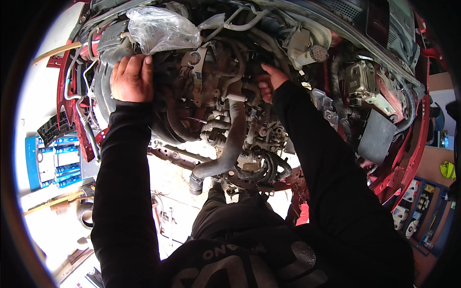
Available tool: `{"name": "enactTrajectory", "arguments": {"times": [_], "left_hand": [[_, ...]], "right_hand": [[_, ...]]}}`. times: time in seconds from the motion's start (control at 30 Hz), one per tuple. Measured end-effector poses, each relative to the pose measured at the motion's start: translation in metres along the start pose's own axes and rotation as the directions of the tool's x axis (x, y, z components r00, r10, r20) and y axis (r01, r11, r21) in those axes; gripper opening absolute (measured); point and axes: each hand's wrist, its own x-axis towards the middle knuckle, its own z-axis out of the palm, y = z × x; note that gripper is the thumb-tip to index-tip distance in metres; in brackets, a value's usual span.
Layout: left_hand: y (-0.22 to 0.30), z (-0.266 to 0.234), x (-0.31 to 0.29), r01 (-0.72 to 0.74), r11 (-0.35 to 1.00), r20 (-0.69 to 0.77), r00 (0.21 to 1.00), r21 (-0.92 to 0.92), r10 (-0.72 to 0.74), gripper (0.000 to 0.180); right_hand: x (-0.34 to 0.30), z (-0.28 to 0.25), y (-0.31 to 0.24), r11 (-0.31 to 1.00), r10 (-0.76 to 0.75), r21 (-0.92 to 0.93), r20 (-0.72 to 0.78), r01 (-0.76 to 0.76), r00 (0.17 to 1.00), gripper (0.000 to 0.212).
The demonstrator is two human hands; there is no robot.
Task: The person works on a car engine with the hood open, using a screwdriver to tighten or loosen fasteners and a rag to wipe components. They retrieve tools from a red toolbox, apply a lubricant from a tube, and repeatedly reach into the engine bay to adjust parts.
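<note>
At the left of the engine bay, my left hand [132,79] is curled over the edge of a rounded black plastic housing [103,89], fingertips partly hidden. A crumpled clear plastic bag [161,29] lies just above it. My right hand [272,81] reaches among the hoses at the engine's back, its fingers bent inward and its thumb raised. Whatever those fingers hold is lost in shadow. Between my hands is the dusty engine [216,72], with a metal bracket [196,72] on it. A thick grey hose [233,139] bends down toward the front.
A capped fluid reservoir [312,54] stands right of my right hand. Farther right are a grey flat box [378,137] and the red car body edge [410,165]. Shelves with blue boxes [66,161] are at the far left; a storage rack [425,216] is at the right.
</note>
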Motion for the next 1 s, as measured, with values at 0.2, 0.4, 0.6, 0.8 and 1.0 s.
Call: {"name": "enactTrajectory", "arguments": {"times": [0.2,0.4,0.6,0.8,1.0], "left_hand": [[-0.003,0.001,-0.001,-0.002,1.000,-0.016,1.000,-0.001,0.002,0.016],[-0.004,0.001,-0.001,-0.050,0.999,-0.047,0.998,-0.010,0.049,0.015],[0.000,-0.008,-0.003,-0.103,0.991,-0.021,0.995,-0.087,0.102,0.020],[0.001,-0.013,-0.004,-0.080,0.988,0.087,0.992,-0.133,0.092,0.025],[-0.021,0.012,-0.017,-0.235,0.972,0.024,0.972,-0.020,0.236,0.022]], "right_hand": [[-0.027,-0.013,0.016,0.994,-0.027,0.105,0.212,0.005,0.977,0.052],[-0.097,-0.012,0.043,0.935,-0.262,0.323,0.342,0.149,0.902,0.050],[-0.222,0.008,0.097,0.836,-0.508,0.449,0.415,0.316,0.754,0.062],[-0.335,0.041,0.203,0.678,-0.698,0.518,0.231,0.522,0.677,0.075],[-0.416,0.064,0.335,0.433,-0.833,0.625,0.003,0.649,0.553,0.080]]}}
